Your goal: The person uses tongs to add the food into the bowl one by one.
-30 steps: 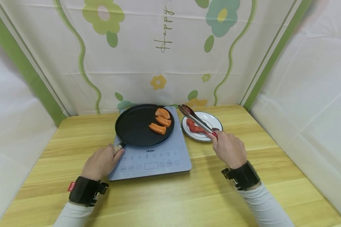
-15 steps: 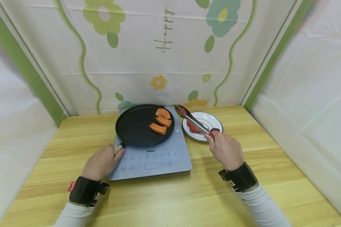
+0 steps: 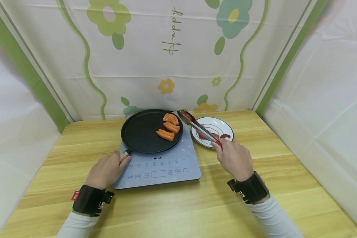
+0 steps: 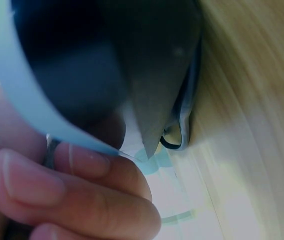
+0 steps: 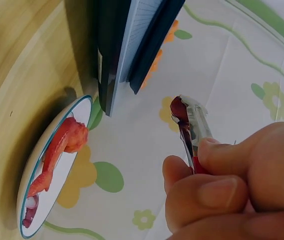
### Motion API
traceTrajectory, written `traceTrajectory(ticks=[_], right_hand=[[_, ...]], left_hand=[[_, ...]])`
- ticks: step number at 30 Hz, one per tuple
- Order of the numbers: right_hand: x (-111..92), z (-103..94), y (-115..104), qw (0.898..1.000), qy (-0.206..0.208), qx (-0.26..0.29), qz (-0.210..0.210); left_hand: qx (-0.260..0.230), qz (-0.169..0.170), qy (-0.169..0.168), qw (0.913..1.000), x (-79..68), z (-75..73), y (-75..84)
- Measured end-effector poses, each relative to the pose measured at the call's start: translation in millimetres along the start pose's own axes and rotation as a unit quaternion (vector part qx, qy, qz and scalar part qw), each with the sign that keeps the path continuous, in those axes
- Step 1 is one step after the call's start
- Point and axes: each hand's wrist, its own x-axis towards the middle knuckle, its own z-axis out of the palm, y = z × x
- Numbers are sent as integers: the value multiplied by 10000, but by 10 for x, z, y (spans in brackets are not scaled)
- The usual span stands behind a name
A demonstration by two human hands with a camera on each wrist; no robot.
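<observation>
My left hand (image 3: pixel 107 169) grips the handle (image 3: pixel 124 156) of a flat black frying pan (image 3: pixel 139 131). Several orange salmon-like pieces (image 3: pixel 166 135) lie at the pan's right side. In my right hand (image 3: pixel 235 159) are metal tongs (image 3: pixel 198 126) with a red grip, pinched between thumb and fingers. A dark red piece of food (image 5: pixel 178 107) sits between the tong tips, just off the pan's right rim. Below the tongs, a white plate (image 3: pixel 224 124) carries a red curved piece (image 5: pixel 57 150) and a small dark purplish piece (image 3: pixel 225 136).
The pan stands on a grey induction cooker (image 3: pixel 178 157) with touch keys along its front. A wooden table (image 3: pixel 178 211) supports everything. Behind it hangs a white flowered cloth (image 3: pixel 193 62), and white sheets enclose both sides.
My right hand has moved left, bringing the tongs and the dark red piece from above the plate toward the pan's right rim. The left hand and pan stay still.
</observation>
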Motion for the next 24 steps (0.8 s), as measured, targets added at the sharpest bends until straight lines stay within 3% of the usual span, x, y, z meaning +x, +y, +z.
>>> traceTrajectory(ticks=[10,24], right_hand=[[-18,27,-48,9992,278,-188,-213],[-45,-6,-187,9998,-19,-123,-182]], left_hand=[[28,-22,-23,10000,2,0,4],[-24,45,29,10000,1,5,5]])
